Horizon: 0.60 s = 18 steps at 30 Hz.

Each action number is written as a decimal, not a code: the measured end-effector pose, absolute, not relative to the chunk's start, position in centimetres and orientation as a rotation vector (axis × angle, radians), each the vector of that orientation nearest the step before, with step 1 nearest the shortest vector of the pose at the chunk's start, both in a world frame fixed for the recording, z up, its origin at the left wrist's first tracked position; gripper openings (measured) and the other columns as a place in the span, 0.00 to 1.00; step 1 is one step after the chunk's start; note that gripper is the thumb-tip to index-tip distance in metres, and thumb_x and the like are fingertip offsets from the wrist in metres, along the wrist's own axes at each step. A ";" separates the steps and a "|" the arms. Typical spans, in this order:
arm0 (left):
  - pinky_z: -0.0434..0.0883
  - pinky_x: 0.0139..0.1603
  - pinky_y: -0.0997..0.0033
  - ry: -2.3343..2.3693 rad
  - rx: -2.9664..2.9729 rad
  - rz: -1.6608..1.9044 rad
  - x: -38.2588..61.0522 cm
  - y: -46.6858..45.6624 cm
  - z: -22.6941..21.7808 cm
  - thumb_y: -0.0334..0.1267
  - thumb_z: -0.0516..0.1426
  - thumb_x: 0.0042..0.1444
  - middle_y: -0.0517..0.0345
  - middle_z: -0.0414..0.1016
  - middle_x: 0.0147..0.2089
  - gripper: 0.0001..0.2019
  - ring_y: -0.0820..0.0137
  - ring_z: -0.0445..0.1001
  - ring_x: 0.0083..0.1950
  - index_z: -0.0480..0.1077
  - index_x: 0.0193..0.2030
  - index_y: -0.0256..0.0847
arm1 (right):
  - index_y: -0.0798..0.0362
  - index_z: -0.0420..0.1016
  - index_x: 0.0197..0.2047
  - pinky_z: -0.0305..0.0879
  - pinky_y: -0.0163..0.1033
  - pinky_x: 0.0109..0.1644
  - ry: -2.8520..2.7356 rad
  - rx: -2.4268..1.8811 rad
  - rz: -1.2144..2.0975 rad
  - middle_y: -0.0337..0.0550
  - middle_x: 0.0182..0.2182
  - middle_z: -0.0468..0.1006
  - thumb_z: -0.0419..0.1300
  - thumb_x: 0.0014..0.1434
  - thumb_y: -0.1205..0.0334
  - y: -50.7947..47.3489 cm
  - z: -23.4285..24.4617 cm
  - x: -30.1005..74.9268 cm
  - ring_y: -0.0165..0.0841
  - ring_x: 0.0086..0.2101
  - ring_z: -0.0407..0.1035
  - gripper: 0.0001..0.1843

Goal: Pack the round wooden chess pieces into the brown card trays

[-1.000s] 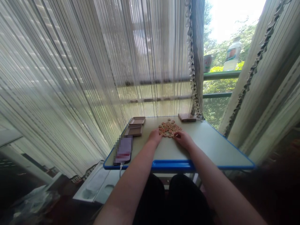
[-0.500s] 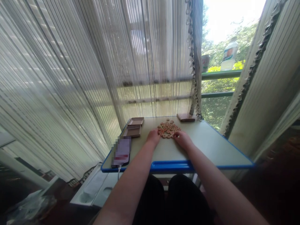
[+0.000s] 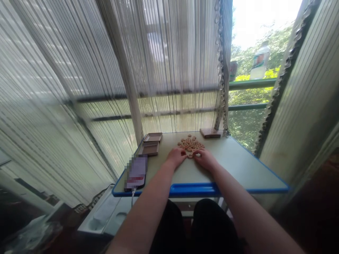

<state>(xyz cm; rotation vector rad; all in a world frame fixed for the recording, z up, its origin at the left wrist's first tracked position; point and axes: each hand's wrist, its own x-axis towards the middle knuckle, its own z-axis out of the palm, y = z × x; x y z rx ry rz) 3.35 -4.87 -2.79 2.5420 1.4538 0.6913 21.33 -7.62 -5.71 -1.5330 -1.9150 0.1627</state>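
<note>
Open to pass along the right edge of the surface (image 3: pixel 251 173), from the near right corner nearly to the box (image 3: pixel 210 133) by the far right corner. Blocked at the left edge by two trays (image 3: pixel 150 149) and, toward the near left corner, a phone (image 3: pixel 137 173). Filled mid-surface by piled round pieces (image 3: pixel 192 141), with left grip (image 3: pixel 184 154) and right grip (image 3: pixel 196 154) at the near side. Passable between trays and pile.

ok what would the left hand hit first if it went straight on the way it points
The left hand would likely meet the front disc first, though whether they touch is hard to tell.
</note>
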 end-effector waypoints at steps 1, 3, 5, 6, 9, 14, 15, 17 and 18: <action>0.68 0.39 0.71 1.455 2.538 0.697 3.3 -4.8 -2.8 0.43 0.56 0.48 0.55 0.75 0.35 0.11 0.67 0.72 0.37 0.75 0.35 0.41 | 0.50 0.76 0.37 0.58 0.38 0.50 -1.915 -1.528 0.157 0.43 0.38 0.73 0.57 0.49 0.63 -7.6 -5.8 21.3 0.34 0.41 0.65 0.11; 0.68 0.41 0.71 1.456 2.534 0.710 3.3 -4.8 -2.9 0.40 0.56 0.48 0.55 0.76 0.37 0.11 0.67 0.72 0.38 0.75 0.37 0.42 | 0.50 0.76 0.38 0.58 0.38 0.50 -1.915 -1.521 0.152 0.43 0.38 0.73 0.58 0.49 0.64 -7.6 -5.8 21.3 0.34 0.41 0.65 0.12; 0.68 0.43 0.71 1.458 2.514 0.733 3.5 -4.8 -2.9 0.38 0.57 0.47 0.55 0.76 0.39 0.12 0.66 0.72 0.40 0.75 0.38 0.42 | 0.50 0.75 0.39 0.59 0.38 0.50 -1.899 -1.511 0.159 0.43 0.39 0.73 0.58 0.48 0.63 -7.6 -5.8 21.3 0.34 0.41 0.65 0.13; 0.68 0.44 0.71 1.461 2.485 0.759 3.6 -4.9 -2.9 0.37 0.57 0.46 0.55 0.75 0.40 0.12 0.66 0.72 0.41 0.74 0.39 0.42 | 0.50 0.75 0.40 0.59 0.38 0.49 -1.879 -1.498 0.169 0.44 0.39 0.73 0.58 0.49 0.61 -7.7 -5.7 21.3 0.34 0.40 0.65 0.13; 0.69 0.44 0.72 1.478 2.303 0.899 3.9 -4.8 -2.7 0.38 0.58 0.46 0.55 0.75 0.43 0.14 0.68 0.72 0.40 0.73 0.41 0.40 | 0.53 0.74 0.39 0.61 0.38 0.45 -1.792 -1.434 0.234 0.45 0.39 0.73 0.55 0.52 0.52 -7.9 -5.3 21.3 0.33 0.37 0.66 0.16; 0.70 0.43 0.72 1.454 2.066 1.117 3.8 -4.4 -2.7 0.41 0.50 0.55 0.53 0.74 0.44 0.15 0.70 0.72 0.40 0.68 0.46 0.38 | 0.54 0.73 0.38 0.61 0.38 0.43 -1.751 -1.411 0.341 0.45 0.36 0.73 0.50 0.55 0.45 -7.9 -5.0 21.3 0.34 0.37 0.66 0.22; 0.69 0.45 0.72 1.470 2.086 1.128 3.7 -4.3 -2.9 0.38 0.51 0.54 0.52 0.73 0.46 0.16 0.69 0.72 0.43 0.67 0.49 0.38 | 0.54 0.73 0.38 0.61 0.38 0.44 -1.761 -1.422 0.341 0.46 0.36 0.73 0.50 0.55 0.45 -7.9 -5.1 21.4 0.34 0.37 0.66 0.22; 0.67 0.50 0.71 1.511 2.175 1.089 3.6 -4.1 -3.3 0.30 0.53 0.49 0.50 0.70 0.51 0.21 0.68 0.70 0.47 0.65 0.52 0.37 | 0.54 0.73 0.39 0.61 0.39 0.45 -1.782 -1.451 0.321 0.46 0.37 0.73 0.50 0.55 0.46 -7.7 -5.3 21.4 0.35 0.39 0.66 0.21; 0.65 0.52 0.70 1.527 2.221 1.050 3.5 -4.1 -3.5 0.26 0.54 0.46 0.50 0.69 0.52 0.24 0.67 0.68 0.49 0.64 0.53 0.37 | 0.54 0.73 0.39 0.61 0.39 0.46 -1.795 -1.471 0.304 0.46 0.37 0.73 0.51 0.54 0.46 -7.7 -5.4 21.4 0.35 0.40 0.66 0.21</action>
